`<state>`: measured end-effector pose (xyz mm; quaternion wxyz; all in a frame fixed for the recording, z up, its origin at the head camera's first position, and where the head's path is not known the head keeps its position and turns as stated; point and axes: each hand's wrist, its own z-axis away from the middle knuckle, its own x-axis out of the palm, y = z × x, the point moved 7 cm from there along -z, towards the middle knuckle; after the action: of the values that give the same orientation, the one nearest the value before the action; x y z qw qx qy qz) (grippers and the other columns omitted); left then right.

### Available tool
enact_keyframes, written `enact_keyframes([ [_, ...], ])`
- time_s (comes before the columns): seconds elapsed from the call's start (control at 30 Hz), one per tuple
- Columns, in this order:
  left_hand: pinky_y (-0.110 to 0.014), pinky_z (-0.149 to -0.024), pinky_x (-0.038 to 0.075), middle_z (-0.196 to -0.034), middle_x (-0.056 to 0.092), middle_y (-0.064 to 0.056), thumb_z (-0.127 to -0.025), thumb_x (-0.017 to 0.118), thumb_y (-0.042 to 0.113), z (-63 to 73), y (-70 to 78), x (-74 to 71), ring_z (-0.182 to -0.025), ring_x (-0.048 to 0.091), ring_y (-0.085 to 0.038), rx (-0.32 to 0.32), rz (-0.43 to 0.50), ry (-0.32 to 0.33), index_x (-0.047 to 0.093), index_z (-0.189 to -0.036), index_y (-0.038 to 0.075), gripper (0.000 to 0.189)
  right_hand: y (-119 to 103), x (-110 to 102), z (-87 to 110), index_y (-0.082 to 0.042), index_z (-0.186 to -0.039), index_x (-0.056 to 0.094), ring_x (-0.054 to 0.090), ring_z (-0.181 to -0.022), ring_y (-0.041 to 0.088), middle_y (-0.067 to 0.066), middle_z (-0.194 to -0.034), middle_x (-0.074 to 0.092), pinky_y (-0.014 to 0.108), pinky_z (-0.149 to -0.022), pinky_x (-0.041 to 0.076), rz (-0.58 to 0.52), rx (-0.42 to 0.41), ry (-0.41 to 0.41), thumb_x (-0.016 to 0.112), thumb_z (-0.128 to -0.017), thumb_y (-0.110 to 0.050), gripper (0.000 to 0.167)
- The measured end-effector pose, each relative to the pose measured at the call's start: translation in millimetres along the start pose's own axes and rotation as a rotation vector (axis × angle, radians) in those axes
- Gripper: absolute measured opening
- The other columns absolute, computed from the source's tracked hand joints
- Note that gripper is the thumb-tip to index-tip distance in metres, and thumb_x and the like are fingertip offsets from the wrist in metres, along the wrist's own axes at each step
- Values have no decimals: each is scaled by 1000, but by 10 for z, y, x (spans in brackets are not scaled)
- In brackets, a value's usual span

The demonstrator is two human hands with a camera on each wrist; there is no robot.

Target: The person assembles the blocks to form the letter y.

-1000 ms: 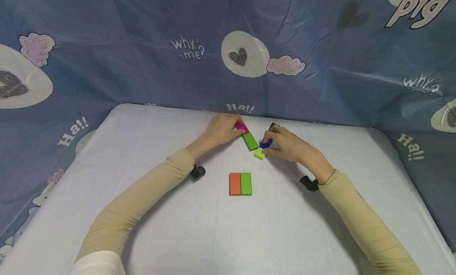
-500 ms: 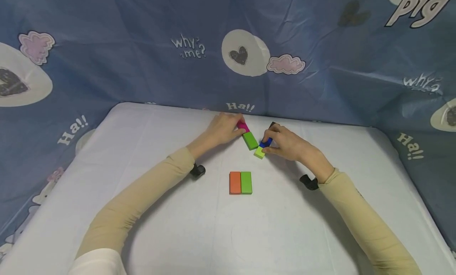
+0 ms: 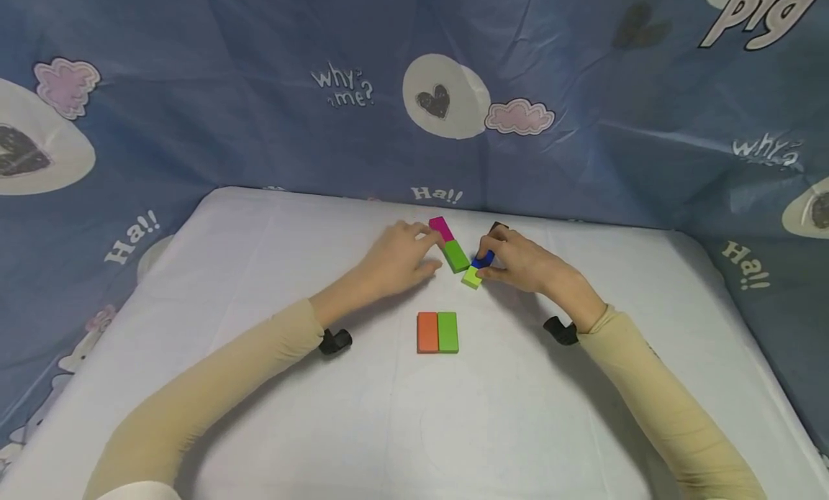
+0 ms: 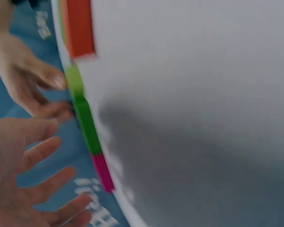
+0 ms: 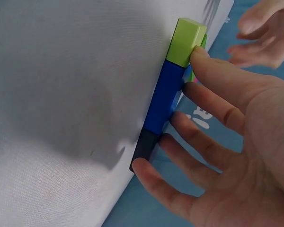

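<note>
My right hand (image 3: 521, 262) holds a slanted row of blocks, seen closely in the right wrist view: a yellow-green block (image 5: 186, 42), a blue block (image 5: 165, 94) and a black block (image 5: 146, 145), end to end. The thumb rests on the yellow-green one, the little finger at the black one. A green block (image 3: 456, 257) and a magenta block (image 3: 441, 228) form a second slanted row, its near end meeting the first. Beside this row is my left hand (image 3: 404, 259), fingers spread and holding nothing; whether a fingertip touches the blocks I cannot tell.
Nearer the body, an orange block (image 3: 427, 332) and another green block (image 3: 447, 332) lie side by side on the white table (image 3: 414, 428). A blue printed curtain (image 3: 259, 126) rises behind the table's far edge.
My left hand has let go of the magenta block and drawn back toward the body and left, its fingers spreading. The right hand and the blocks stay almost as they were.
</note>
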<state>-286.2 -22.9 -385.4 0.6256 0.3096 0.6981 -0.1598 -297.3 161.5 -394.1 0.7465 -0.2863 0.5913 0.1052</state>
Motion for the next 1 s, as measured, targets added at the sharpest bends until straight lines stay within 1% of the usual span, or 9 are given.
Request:
enact_keyframes([
  [0.07, -51, -98, 58, -133, 75, -10, -105, 70, 39, 105, 146, -6, -114, 72, -34, 39, 29, -40, 70, -132, 21, 33, 4, 2, 2, -9, -121, 70, 63, -121, 35, 19, -138, 60, 52, -106, 55, 0, -2, -2, 76, -102, -29, 29],
  [0.17, -48, -94, 57, -127, 77, -6, -103, 70, 48, 268, 361, 28, -107, 70, -28, 89, 81, -130, 69, -133, 25, 38, 11, 5, 11, -9, -121, 70, 63, -121, 35, 19, -138, 59, 52, -105, 55, -1, -2, -6, 75, -103, -29, 28],
  [0.27, -49, -99, 54, -127, 76, -3, -98, 72, 59, 417, 517, 74, -110, 67, -28, 119, 94, -206, 67, -135, 28, 49, 16, 0, 23, -9, -121, 70, 63, -122, 36, 19, -138, 59, 53, -105, 55, 3, -3, -2, 75, -103, -29, 28],
  [0.33, -48, -101, 52, -127, 74, -2, -94, 74, 64, 489, 576, 98, -113, 65, -28, 130, 82, -226, 65, -136, 29, 55, 18, -6, 30, -8, -121, 70, 63, -122, 36, 19, -137, 60, 52, -105, 55, 3, -3, 3, 76, -102, -28, 28],
  [0.43, -44, -98, 49, -125, 73, -1, -90, 76, 68, 548, 613, 110, -110, 63, -26, 139, 48, -215, 64, -135, 31, 60, 23, -11, 36, -8, -121, 71, 62, -122, 36, 19, -137, 60, 53, -105, 54, 3, -4, 4, 76, -102, -28, 27],
  [0.53, -40, -92, 47, -121, 73, 0, -87, 78, 70, 567, 617, 118, -105, 62, -23, 149, 16, -195, 64, -134, 31, 63, 25, -14, 30, -8, -121, 71, 62, -122, 36, 19, -137, 60, 53, -106, 54, 1, -3, 4, 77, -102, -28, 28],
  [0.67, -38, -89, 46, -118, 73, 0, -84, 80, 71, 585, 610, 139, -102, 61, -22, 158, 3, -197, 63, -134, 31, 67, 18, -22, 15, -8, -121, 70, 62, -122, 36, 20, -138, 60, 53, -107, 54, 1, -7, 10, 77, -102, -28, 29],
  [0.87, -39, -91, 48, -118, 73, 1, -85, 81, 68, 607, 612, 167, -102, 63, -23, 170, -19, -192, 64, -136, 27, 67, 18, -14, 6, -7, -122, 70, 62, -123, 36, 20, -138, 60, 53, -108, 54, -5, -2, 10, 78, -101, -28, 31],
  [1.0, -39, -93, 49, -120, 73, 1, -87, 80, 65, 594, 614, 173, -104, 64, -22, 167, -11, -202, 64, -137, 24, 67, 21, -12, 5, -8, -121, 70, 62, -121, 36, 20, -137, 61, 52, -105, 54, -9, -6, 13, 78, -101, -27, 30],
])
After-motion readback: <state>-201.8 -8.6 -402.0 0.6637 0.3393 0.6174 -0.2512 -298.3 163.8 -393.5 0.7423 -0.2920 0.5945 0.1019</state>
